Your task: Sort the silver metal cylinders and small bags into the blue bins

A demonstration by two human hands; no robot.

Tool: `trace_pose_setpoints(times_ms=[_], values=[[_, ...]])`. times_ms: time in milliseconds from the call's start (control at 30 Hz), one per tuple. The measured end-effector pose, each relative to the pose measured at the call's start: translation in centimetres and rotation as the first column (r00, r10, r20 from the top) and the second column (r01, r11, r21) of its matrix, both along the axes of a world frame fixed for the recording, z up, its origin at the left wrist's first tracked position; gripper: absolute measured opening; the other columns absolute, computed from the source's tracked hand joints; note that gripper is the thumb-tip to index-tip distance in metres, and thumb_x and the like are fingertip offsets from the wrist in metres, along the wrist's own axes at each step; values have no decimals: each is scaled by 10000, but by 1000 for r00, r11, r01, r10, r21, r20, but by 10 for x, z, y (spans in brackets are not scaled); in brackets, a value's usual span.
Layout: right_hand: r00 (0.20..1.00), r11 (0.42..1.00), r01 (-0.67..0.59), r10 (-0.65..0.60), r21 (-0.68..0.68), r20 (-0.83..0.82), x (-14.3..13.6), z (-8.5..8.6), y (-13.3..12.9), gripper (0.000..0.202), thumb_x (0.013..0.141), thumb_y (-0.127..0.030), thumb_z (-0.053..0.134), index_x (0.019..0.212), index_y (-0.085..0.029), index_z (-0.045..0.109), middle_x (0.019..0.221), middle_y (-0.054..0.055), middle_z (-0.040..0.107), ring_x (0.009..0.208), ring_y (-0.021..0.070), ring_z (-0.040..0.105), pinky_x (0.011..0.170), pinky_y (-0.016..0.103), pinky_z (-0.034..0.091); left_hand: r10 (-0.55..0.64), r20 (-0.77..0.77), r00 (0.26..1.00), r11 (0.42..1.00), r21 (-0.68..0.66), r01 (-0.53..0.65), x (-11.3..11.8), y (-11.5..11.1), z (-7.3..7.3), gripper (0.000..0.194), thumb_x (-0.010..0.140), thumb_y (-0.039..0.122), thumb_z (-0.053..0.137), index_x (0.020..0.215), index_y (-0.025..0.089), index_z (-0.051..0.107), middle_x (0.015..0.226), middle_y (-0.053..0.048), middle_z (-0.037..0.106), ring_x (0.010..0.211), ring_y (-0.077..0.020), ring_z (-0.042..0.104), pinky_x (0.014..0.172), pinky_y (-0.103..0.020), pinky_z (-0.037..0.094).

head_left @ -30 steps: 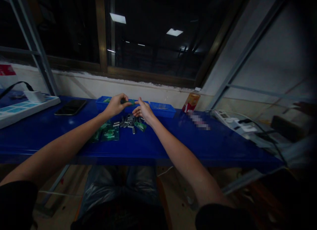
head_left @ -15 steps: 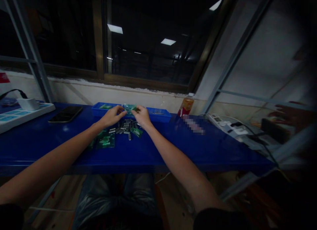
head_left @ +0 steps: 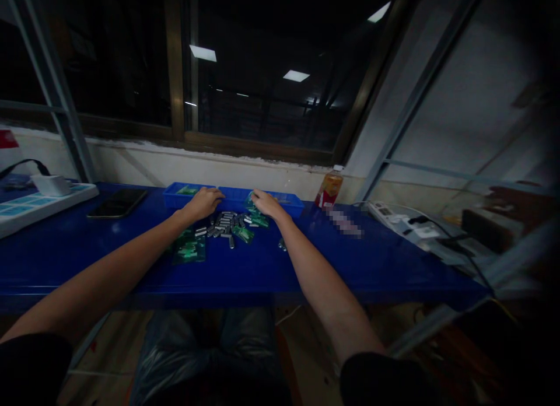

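My right hand (head_left: 268, 205) pinches a small green clear plastic bag (head_left: 258, 217) by its top, at the front edge of a long blue tray (head_left: 236, 200). Close to the tray's left-middle part is my left hand (head_left: 205, 202), its fingers loosely bent and apart, with nothing visible in them. Between the hands and nearer to me lies a pile of short silvery metal cylinders (head_left: 224, 221). Another green bag (head_left: 243, 234) rests against the pile's right side. A larger green bag with pale pieces inside (head_left: 189, 247) lies flat beside my left forearm.
A phone (head_left: 117, 203) and a white power strip (head_left: 48, 205) lie on the left of the blue table (head_left: 245, 272). A drink bottle (head_left: 329, 187) stands at the back right. More sockets and cables (head_left: 415, 228) are farther right. Several cylinders (head_left: 282, 244) lie by my right forearm.
My hands have drawn apart. The right hand has moved right with the green bag, which both hands were at before, and the left has let go of it. The small cylinders by my right forearm now show.
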State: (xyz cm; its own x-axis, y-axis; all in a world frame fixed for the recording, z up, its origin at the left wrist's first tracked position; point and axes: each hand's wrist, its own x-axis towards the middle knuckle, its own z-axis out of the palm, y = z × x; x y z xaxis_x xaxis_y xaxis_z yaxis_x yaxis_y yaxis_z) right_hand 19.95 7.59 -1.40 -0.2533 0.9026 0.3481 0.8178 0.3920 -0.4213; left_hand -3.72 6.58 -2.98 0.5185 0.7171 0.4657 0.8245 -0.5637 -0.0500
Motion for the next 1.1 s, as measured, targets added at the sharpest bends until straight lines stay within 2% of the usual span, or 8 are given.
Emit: trace_pose_setpoints(times_ms=[333, 600, 667, 767, 833, 900, 1000, 1100], values=[[984, 980, -175, 178, -98, 29, 9, 17, -20, 188, 796, -269, 403, 770, -179, 567, 844, 31, 629, 761, 157, 534, 657, 245, 384, -52, 67, 996, 996, -64, 56, 2, -27, 8, 305, 819, 225, 411, 1019, 177, 636, 1116, -122, 612, 1064, -242, 525, 908, -373, 335], [985, 973, -174, 171, -149, -38, 9, 27, -34, 167, 757, -235, 453, 735, -174, 607, 780, 28, 631, 707, 144, 525, 644, 240, 391, -49, 64, 997, 997, -59, 53, 3, -42, 10, 288, 836, 315, 425, 992, 206, 641, 1063, -89, 620, 1016, -232, 520, 909, -368, 323], [993, 990, -113, 110, -86, -47, 7, 29, -36, 177, 760, -245, 446, 725, -171, 603, 732, 19, 613, 656, 134, 507, 601, 228, 368, -11, 124, 992, 1000, -25, 14, 7, -46, 13, 312, 841, 367, 421, 979, 199, 645, 1027, -92, 629, 1002, -244, 517, 899, -378, 332], [993, 988, 37, -19, 150, -114, -1, 34, -44, 231, 774, -301, 440, 695, -167, 611, 607, -6, 544, 586, 122, 464, 553, 221, 319, 0, 247, 969, 1000, 13, -3, 17, -58, 20, 389, 866, 413, 364, 925, 158, 653, 912, -99, 650, 918, -236, 545, 865, -367, 357], [981, 952, 112, -61, 284, -182, -10, 35, -52, 271, 781, -344, 448, 694, -163, 631, 550, -15, 505, 559, 120, 448, 549, 225, 307, 4, 369, 929, 999, -49, 15, 25, -66, 25, 476, 885, 451, 296, 866, 139, 654, 796, -87, 653, 798, -211, 573, 793, -335, 393], [979, 934, 94, -24, 345, -203, -22, 33, -62, 313, 798, -375, 443, 707, -160, 651, 527, -15, 501, 541, 121, 453, 553, 231, 316, 58, 534, 843, 981, -186, 50, 30, -70, 27, 579, 887, 516, 220, 852, 133, 654, 710, -71, 639, 678, -185, 580, 681, -301, 420], [978, 927, -71, 137, 369, -155, -42, 26, -74, 330, 836, -365, 408, 774, -185, 678, 621, 4, 601, 605, 137, 520, 612, 242, 368, 181, 723, 667, 910, -381, 166, 31, -68, 26, 698, 860, 608, 141, 851, 123, 644, 654, -67, 612, 541, -156, 557, 521, -270, 409], [948, 902, -209, 282, 378, -149, -56, 18, -80, 275, 830, -290, 426, 924, -230, 676, 887, 16, 673, 777, 151, 578, 734, 261, 415, 248, 811, 529, 860, -436, 265, 28, -61, 22, 674, 856, 612, 151, 834, 116, 606, 685, -82, 605, 511, -143, 539, 467, -263, 407]])
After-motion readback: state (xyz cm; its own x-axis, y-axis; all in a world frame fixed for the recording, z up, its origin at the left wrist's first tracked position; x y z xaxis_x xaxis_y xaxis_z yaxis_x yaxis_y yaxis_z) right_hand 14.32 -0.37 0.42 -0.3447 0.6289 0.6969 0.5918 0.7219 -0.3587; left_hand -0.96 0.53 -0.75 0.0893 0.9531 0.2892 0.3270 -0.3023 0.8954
